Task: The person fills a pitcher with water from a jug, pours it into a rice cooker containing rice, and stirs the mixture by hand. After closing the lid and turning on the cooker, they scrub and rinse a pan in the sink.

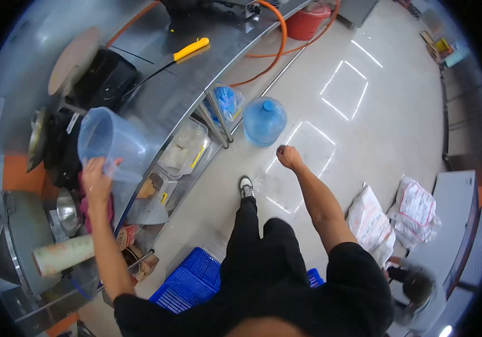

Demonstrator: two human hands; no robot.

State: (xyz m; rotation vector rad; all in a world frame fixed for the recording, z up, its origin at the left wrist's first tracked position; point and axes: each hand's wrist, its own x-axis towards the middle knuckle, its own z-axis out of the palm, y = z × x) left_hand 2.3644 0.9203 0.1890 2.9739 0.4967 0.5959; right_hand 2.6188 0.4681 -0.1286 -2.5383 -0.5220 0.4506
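My left hand [97, 181] is closed on the near side of a translucent plastic pitcher [118, 140], tilted over the steel counter [165, 104]. A grip or handle under my fingers is hidden. Out over the floor, my right hand [289, 158] is curled into a fist, and I see nothing in it. A blue water bottle [265, 121], large and capped, stands on the floor just beyond that fist, apart from it. On the counter past the pitcher lies a long knife with a yellow handle [191, 50].
Clear tubs [183, 149] sit on the shelf below the counter. Blue baskets [187, 281] are by my legs. An orange hose [283, 39] runs near a red bucket [307, 21]. White sacks [369, 219] lie at right, near another person [417, 289].
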